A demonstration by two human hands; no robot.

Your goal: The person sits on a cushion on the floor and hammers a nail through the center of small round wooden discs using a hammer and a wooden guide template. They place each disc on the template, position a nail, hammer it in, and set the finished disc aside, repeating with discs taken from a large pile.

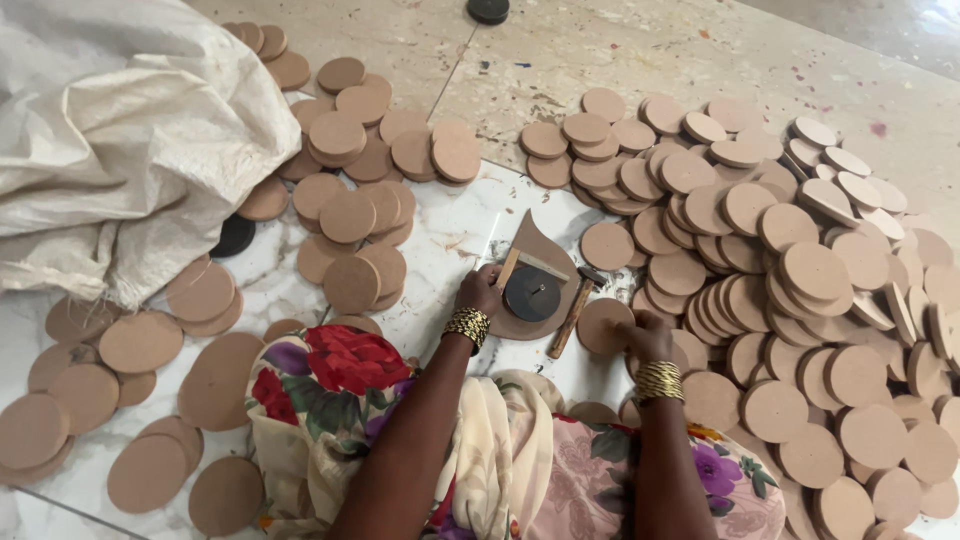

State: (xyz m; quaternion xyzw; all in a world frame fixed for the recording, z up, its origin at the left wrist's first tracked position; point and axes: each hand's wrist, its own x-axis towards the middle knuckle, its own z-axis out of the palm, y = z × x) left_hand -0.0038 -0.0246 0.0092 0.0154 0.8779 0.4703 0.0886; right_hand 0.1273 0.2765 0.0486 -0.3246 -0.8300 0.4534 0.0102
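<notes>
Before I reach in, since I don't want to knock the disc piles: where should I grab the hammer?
Take the hammer by its wooden handle, near the lower end, coming from the person's side. The handle slants toward the lap with bare tile around its tip; the head sits up between the teardrop board and the discs.

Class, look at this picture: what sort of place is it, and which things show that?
Probably a home craft workspace on a tiled floor: heaps of round brown fibreboard discs, a small wooden-handled hammer, and a cream woven sack beside the seated worker.
</notes>
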